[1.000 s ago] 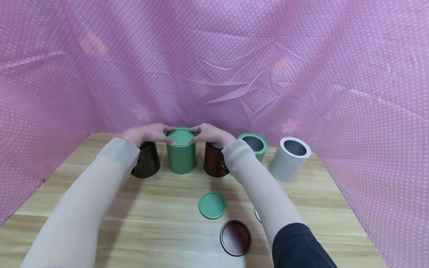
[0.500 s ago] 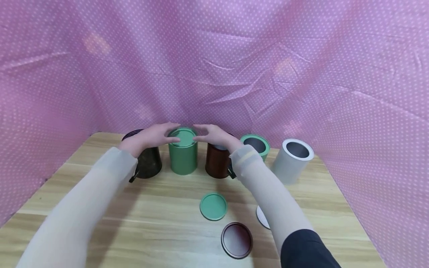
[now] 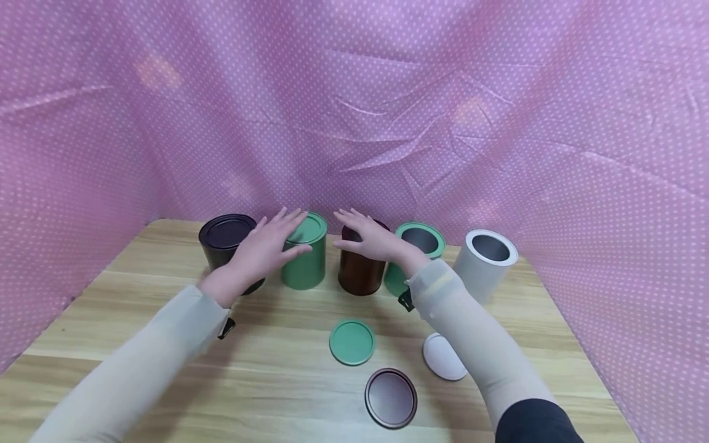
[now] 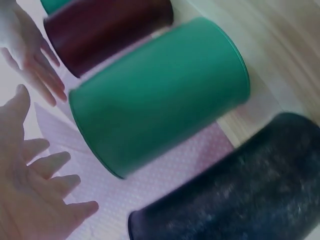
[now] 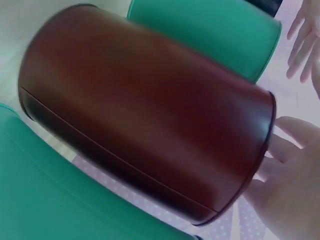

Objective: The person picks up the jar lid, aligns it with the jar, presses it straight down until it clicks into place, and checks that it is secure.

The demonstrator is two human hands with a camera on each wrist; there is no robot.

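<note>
My left hand (image 3: pixel 263 249) hovers with spread fingers between the black canister (image 3: pixel 228 232) and the lidded green canister (image 3: pixel 303 264), holding nothing. In the left wrist view that green canister (image 4: pixel 160 95) stands clear of the fingers. Above the dark red canister (image 3: pixel 361 271) is my right hand (image 3: pixel 371 237), its fingers straight and empty; it hides most of that canister's top. The right wrist view shows the red canister's side (image 5: pixel 145 110), with the fingers close by its upper rim; whether they touch it cannot be told. Both the black and the left green canister wear lids.
An uncovered green canister (image 3: pixel 415 237) and an uncovered white canister (image 3: pixel 482 271) stand at the right of the row. Loose lids lie on the wooden table (image 3: pixel 266 381): green (image 3: pixel 352 343), dark red (image 3: pixel 391 399) and white (image 3: pixel 445 357). Pink dotted cloth (image 3: pixel 354 123) encloses the table.
Both hands have come off the left green canister's lid. The left hand has drawn back toward me and the right hand has shifted right, over the red canister. The white lid shows more now.
</note>
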